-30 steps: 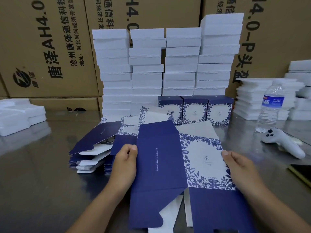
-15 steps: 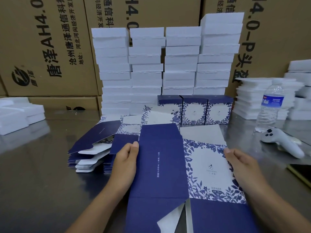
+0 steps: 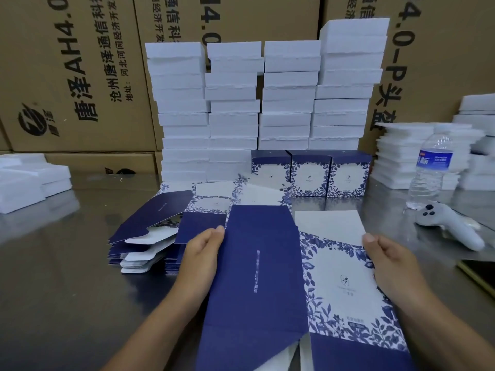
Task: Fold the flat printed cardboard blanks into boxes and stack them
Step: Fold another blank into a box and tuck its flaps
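I hold one flat cardboard blank (image 3: 270,277) over the steel table, its left panel navy and its right panel white with a blue floral border. My left hand (image 3: 199,253) grips its left edge and my right hand (image 3: 388,263) grips its right edge. Behind it lies a pile of more flat blanks (image 3: 150,231), fanned out to the left. Three folded navy-and-floral boxes (image 3: 310,174) stand in a row further back.
Tall stacks of white foam blocks (image 3: 262,108) rise behind the folded boxes, with more foam at the far left (image 3: 26,180) and right (image 3: 417,153). A water bottle (image 3: 431,170), a white controller (image 3: 450,226) and a dark phone (image 3: 479,271) lie at right. Brown cartons form the back wall.
The blank has come lower and closer to me, so it fills more of the view. Both hands kept their hold on its side edges.
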{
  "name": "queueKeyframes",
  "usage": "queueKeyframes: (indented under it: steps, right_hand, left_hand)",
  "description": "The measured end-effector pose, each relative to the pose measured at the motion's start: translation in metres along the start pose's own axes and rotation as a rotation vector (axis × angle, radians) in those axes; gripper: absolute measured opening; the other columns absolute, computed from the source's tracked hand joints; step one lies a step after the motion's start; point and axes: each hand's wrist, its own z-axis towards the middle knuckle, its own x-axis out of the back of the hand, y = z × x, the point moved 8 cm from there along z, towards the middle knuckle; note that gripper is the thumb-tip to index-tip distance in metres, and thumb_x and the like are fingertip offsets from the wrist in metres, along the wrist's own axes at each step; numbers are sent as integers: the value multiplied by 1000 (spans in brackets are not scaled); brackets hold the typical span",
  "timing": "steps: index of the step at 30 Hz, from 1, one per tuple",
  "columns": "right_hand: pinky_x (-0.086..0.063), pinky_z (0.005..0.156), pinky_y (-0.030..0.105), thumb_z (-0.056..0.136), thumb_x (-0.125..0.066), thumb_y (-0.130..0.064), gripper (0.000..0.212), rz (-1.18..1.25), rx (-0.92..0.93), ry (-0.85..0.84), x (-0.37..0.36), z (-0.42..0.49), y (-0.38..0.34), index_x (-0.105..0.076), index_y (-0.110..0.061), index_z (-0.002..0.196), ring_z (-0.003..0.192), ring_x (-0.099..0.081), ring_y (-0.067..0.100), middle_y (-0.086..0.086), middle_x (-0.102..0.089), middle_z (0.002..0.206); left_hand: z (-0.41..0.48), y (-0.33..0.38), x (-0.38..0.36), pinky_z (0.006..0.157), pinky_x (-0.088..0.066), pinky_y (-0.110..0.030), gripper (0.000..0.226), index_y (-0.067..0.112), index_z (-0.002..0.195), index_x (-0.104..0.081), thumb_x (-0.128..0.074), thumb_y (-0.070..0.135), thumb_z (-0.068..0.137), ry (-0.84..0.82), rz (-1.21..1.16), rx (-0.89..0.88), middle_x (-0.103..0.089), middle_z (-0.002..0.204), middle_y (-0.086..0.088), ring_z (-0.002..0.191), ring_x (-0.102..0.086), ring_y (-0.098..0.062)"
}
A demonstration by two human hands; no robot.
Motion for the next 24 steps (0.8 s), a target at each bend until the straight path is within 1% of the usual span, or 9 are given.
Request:
queueKeyframes:
  steps: [2, 8, 11, 13, 14, 16, 18, 21, 24]
  right_hand:
    - [-40, 43, 12, 97, -47, -18, 32, 31, -9, -38, -5, -3, 0, -63, -4, 73, 47, -55, 5, 0, -66, 59]
    - [-40, 40, 12, 97, -48, -20, 32, 52, -53, -61, -8, -6, -1, -64, -8, 71, 42, -53, 2, -8, -66, 53]
    - [-34, 42, 19, 96, -50, -28, 37, 98, -114, -39, -7, -8, 1, -65, 1, 77, 48, -49, 14, 1, -61, 52]
    - [-28, 42, 20, 95, -50, -34, 47, 98, -128, -41, -7, -8, 3, -58, 12, 88, 51, -39, 16, 9, -48, 55]
    - [-26, 39, 17, 95, -50, -34, 49, 93, -131, -43, -7, -8, 2, -54, 14, 89, 47, -34, 14, 7, -41, 54]
    - [-27, 35, 13, 95, -52, -30, 41, 99, -146, -67, -9, -8, 2, -57, 8, 79, 39, -32, 8, -3, -39, 51]
    - [-34, 39, 10, 95, -55, -23, 31, 91, -147, -103, -13, -10, 2, -63, -3, 73, 39, -42, 2, -5, -53, 54]
    - [-37, 41, 8, 94, -55, -22, 29, 115, -174, -112, -15, -13, 1, -67, 0, 77, 44, -54, 3, 3, -66, 62]
    - [-40, 43, 12, 93, -55, -22, 30, 183, -224, -71, -11, -17, 1, -66, -4, 71, 45, -56, 4, -2, -67, 57]
  left_hand:
    - [-2, -1, -2, 66, -46, -32, 44, -2, 86, -62, -46, 37, 98, -23, 3, 27, -64, 76, -14, 67, -59, -21]
    - [1, 2, 4, 66, -41, -35, 46, -10, 88, -53, -43, 33, 99, -2, 100, 2, -58, 77, -13, 69, -51, -22]
    - [1, 6, 4, 62, -35, -32, 46, -9, 79, -46, -43, 33, 99, 23, 132, -62, -49, 70, -9, 65, -42, -19]
    - [2, 6, 6, 60, -35, -29, 46, -7, 76, -45, -43, 33, 99, 56, 128, -79, -48, 67, -7, 63, -42, -18]
    - [2, 6, 8, 61, -36, -30, 46, -8, 79, -47, -42, 33, 99, 75, 112, -75, -50, 69, -8, 64, -43, -19]
    - [2, 4, 13, 66, -39, -35, 47, -11, 86, -50, -42, 34, 99, 121, 43, -46, -55, 76, -11, 69, -47, -22]
    - [0, 3, 15, 72, -45, -41, 45, -5, 89, -60, -44, 36, 99, 155, -76, 9, -64, 82, -12, 74, -56, -27]
    - [-6, -2, 1, 87, -51, -47, 44, 18, 97, -74, -43, 49, 95, -1, -331, 190, -73, 102, -8, 94, -69, -29]
    - [-24, 6, -27, 86, -52, -44, 53, 25, 116, -68, -44, 61, 87, -302, -507, 347, -68, 118, -4, 109, -65, -26]
